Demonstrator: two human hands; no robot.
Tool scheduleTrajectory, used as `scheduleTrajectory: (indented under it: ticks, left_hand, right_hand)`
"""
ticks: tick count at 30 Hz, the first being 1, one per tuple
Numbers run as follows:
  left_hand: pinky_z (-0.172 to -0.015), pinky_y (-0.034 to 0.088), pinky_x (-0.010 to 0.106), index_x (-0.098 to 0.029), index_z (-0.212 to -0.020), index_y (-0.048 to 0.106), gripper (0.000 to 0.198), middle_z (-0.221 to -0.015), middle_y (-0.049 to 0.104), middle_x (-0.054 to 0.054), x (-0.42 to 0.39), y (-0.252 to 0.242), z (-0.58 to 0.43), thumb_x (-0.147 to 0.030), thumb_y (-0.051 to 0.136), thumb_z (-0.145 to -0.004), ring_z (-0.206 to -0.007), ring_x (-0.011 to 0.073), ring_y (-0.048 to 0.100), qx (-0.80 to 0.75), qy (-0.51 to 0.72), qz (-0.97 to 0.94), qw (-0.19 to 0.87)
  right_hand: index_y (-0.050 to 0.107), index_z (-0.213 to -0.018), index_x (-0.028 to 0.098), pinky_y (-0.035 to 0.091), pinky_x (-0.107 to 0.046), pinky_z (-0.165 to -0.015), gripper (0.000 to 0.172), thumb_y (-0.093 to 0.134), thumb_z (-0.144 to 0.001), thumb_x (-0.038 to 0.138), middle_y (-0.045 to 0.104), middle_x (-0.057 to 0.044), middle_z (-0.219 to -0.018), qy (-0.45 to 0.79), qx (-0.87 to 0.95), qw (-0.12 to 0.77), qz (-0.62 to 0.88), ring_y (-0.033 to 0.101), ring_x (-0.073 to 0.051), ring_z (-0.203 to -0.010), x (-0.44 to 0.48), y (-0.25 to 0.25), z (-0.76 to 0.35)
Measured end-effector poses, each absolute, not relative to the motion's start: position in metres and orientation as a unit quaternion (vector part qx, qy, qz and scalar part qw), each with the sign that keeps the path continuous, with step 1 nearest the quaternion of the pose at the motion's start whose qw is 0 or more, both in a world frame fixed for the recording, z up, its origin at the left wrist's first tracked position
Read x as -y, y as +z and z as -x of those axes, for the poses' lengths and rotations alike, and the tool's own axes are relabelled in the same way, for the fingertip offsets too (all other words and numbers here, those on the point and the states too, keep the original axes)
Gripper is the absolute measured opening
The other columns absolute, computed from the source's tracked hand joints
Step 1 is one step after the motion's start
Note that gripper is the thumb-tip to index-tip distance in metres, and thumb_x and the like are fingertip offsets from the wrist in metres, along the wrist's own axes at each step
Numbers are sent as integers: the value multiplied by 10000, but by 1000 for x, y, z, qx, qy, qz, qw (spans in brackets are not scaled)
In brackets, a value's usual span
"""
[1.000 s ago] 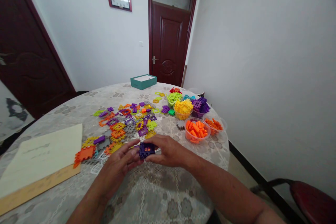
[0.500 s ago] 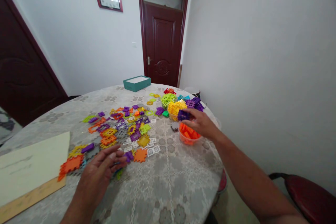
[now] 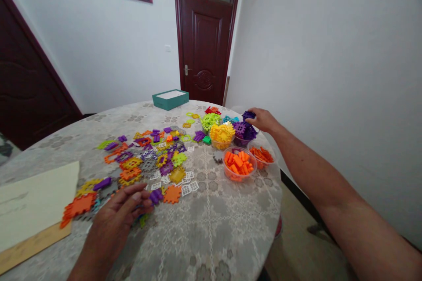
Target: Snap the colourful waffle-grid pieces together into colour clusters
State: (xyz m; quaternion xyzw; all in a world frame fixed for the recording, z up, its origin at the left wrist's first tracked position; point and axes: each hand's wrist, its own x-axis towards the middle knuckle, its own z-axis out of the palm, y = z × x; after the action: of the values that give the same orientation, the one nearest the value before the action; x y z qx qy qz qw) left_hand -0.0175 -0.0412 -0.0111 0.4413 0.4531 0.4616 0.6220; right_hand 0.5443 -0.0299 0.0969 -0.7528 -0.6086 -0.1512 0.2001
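My right hand reaches to the far right and pinches a dark purple toothed building piece. It is over the heaped bowl of purple pieces. My left hand hovers low at the near edge of the scattered building pieces, its fingers loosely bent and apart, with no held piece showing. By its fingertips lies a purple ribbed piece, with an orange square piece beside that. A bit of lime green shows under the palm.
Clear tubs hold yellow pieces, orange blocks and orange-red sticks. Lime green pieces are heaped behind. A teal box stands at the back, and a cream board lies at left.
My right hand has moved away and to the right with the dark purple piece, from above the orange blocks to the purple bowl. My left hand stays by the same pieces.
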Motion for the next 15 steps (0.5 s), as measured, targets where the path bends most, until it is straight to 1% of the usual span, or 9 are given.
scheduleTrajectory:
  ticks: [2, 6, 8, 11, 15]
  left_hand:
    - [-736, 667, 359, -167, -1092, 760, 569, -938, 780, 83, 41, -12, 18, -449, 944, -633, -785, 238, 745, -459, 462, -438, 621]
    - [-738, 670, 351, -181, -1105, 766, 570, -954, 783, 81, 38, -14, 20, -450, 941, -634, -794, 238, 750, -461, 459, -439, 620]
    - [-732, 671, 347, -192, -1103, 771, 563, -947, 784, 74, 37, -15, 20, -447, 939, -630, -789, 237, 752, -460, 459, -438, 622]
    - [-715, 670, 339, -194, -1077, 774, 564, -931, 786, 70, 38, -13, 17, -447, 946, -602, -776, 237, 753, -465, 457, -435, 622]
    - [-709, 667, 334, -182, -1050, 768, 575, -921, 788, 77, 40, -9, 12, -447, 955, -576, -768, 236, 752, -468, 449, -429, 628]
  right_hand:
    - [710, -1325, 178, 530, -383, -1014, 487, 757, -887, 386, 761, -134, -1244, -143, 600, 207, 759, 713, -266, -1092, 26, 94, -551]
    - [732, -1287, 189, 564, -393, -940, 499, 727, -887, 487, 782, -119, -1174, -129, 509, 309, 793, 730, -263, -1010, 29, 90, -568]
    - [746, -1256, 177, 576, -390, -894, 512, 717, -882, 524, 790, -120, -1113, -107, 483, 339, 800, 733, -257, -953, 34, 87, -573]
    - [740, -1266, 182, 579, -380, -884, 512, 715, -882, 521, 793, -104, -1080, -98, 507, 336, 788, 729, -244, -929, 43, 79, -572]
    - [700, -1330, 213, 558, -398, -988, 492, 718, -899, 449, 775, -88, -1194, -144, 580, 296, 745, 719, -247, -1022, 44, 74, -556]
